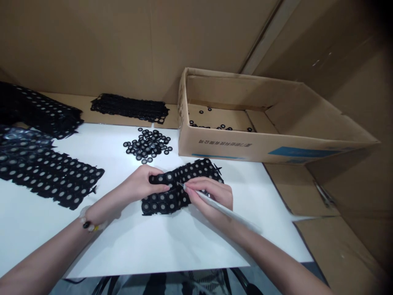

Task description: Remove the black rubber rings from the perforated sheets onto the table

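Note:
A black rubber sheet point(162, 201) dotted with rows of pale round centres lies in front of me, bent up near its middle. My left hand point(145, 183) pinches its left part between thumb and fingers. In my right hand point(211, 194) is a thin pale pen-like tool point(229, 212), held like a pencil. Its tip touches or nearly touches the sheet close to my left fingertips. Just beyond the hands sits a loose pile of small black rings point(149, 143) with grey centres.
An open cardboard box point(227, 141) stands at the back right, several small rings on its floor. More dotted black sheets point(55, 176) are stacked at the left. A pile of black sheet webbing point(129, 107) lies by the back cardboard wall. The white tabletop point(138, 246) ends near my forearms.

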`<state>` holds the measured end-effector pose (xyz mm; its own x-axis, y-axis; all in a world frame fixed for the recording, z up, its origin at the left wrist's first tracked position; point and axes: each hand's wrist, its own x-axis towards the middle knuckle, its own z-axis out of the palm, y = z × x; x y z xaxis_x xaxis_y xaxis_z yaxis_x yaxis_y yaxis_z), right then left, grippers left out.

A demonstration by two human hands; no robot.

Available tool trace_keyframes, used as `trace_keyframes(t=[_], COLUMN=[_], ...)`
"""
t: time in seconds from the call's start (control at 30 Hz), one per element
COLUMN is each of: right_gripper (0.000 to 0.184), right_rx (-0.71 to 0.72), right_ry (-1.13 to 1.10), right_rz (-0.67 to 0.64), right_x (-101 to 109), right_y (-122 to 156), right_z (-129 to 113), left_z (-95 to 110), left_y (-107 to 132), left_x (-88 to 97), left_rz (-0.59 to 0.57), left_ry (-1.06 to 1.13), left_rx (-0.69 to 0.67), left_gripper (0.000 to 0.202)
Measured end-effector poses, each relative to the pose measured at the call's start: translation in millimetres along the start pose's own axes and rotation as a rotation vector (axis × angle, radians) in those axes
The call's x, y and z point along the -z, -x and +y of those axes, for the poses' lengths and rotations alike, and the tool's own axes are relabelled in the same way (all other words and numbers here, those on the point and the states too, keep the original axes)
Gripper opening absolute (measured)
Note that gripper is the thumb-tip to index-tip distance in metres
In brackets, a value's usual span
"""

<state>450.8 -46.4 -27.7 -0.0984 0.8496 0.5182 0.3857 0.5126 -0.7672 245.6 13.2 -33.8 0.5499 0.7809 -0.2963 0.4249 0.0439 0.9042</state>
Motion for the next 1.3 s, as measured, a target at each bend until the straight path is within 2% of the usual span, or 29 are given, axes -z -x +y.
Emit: trace_keyframes(t=[0.2, 0.43, 0.67, 0.87, 0.97, 1.13, 1.3], right_gripper=[0.012, 0.012, 0.012, 0.012, 0.012, 0.011, 0.01], right_rx=[-0.011, -0.047, -0.106, -0.075, -0.059, -0.076, -0.135], right_ry=[-0.039, -0.042, -0.044, -0.002, 0.018, 0.027, -0.025], right_rz=[-0.074, -0.049, -0.105, -0.079, -0.077, -0.052, 0.016], right_x=[-5.9, -6.2, -5.9, -14.3, -16.1, -7.2, 2.3], right_y=[3.8, 3.9, 2.2, 7.1, 9.6, 4.6, -2.6], right_z=[8.6, 8.7, 10.0, 17.3, 20.3, 16.7, 5.5], left_z=[-1.4, -2.0, -1.4, -2.0, -2.4, -0.2, 2.1], left_y=[-0.2, -0.5, -0.5, -2.0, -2.8, -2.0, -0.1], left_x=[0.6, 0.2, -0.7, -6.0, -4.6, 7.2, 7.2], left_rz=[0.011, 0.009, 0.049, 0.078, 0.079, 0.043, 0.114], left_ry=[0.023, 0.013, -0.041, -0.085, -0.1, -0.16, -0.208], left_rx=[-0.012, -0.031, -0.061, -0.144, -0.137, -0.083, -0.176], left_gripper=[0.027, 0.028, 0.023, 0.024, 0.021, 0.024, 0.022])
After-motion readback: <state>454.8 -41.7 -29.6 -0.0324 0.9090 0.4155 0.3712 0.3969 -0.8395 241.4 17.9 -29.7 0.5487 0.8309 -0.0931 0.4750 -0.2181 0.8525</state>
